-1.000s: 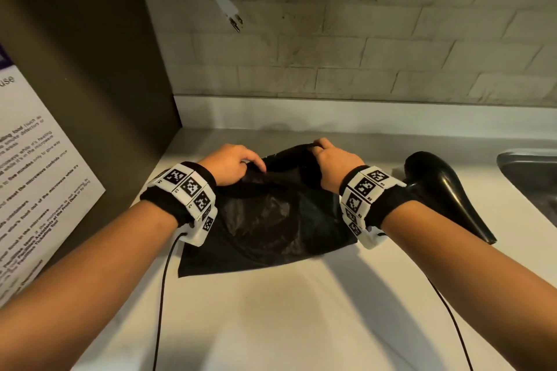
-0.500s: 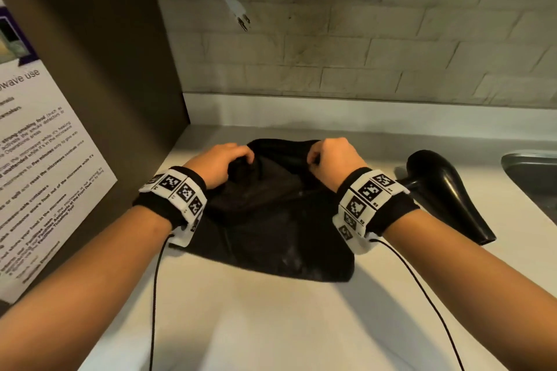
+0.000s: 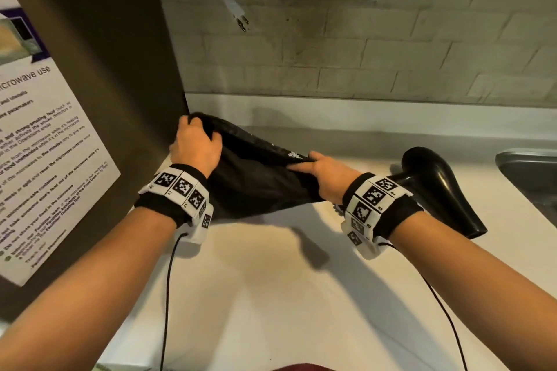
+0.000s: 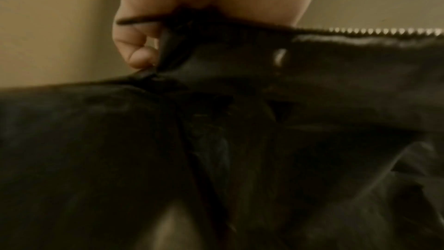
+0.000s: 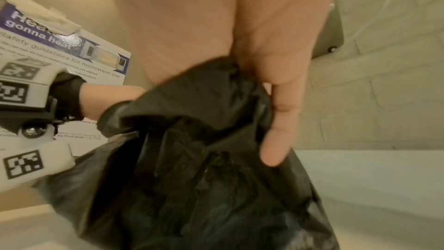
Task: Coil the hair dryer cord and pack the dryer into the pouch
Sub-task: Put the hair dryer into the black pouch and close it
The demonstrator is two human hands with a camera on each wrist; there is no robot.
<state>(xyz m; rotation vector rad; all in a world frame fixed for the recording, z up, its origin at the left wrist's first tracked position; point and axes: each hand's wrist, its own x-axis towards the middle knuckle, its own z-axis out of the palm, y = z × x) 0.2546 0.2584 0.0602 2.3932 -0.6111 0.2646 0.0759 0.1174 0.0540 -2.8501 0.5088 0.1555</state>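
Note:
A black pouch [image 3: 256,181] hangs lifted above the white counter [image 3: 271,295], held by its top edge between both hands. My left hand [image 3: 196,144] grips the far left end of the pouch [image 4: 240,140] near the brown panel. My right hand [image 3: 325,172] pinches the right end of the rim, fingers curled over the black fabric [image 5: 204,159]. Metal zipper teeth [image 4: 384,31] run along the top edge. The black hair dryer [image 3: 443,187] lies on the counter to the right, behind my right wrist. Its cord is not visible.
A brown panel [image 3: 114,69] with a microwave-use notice [image 3: 39,141] stands on the left. A white plug [image 3: 236,13] dangles on the brick wall above. A metal sink [image 3: 533,178] lies at the right edge. Thin black wrist-camera cables [image 3: 167,295] trail toward me.
The pouch has been lifted off the counter and stretched out. My left hand moved up and left toward the panel, my right hand moved right along the rim.

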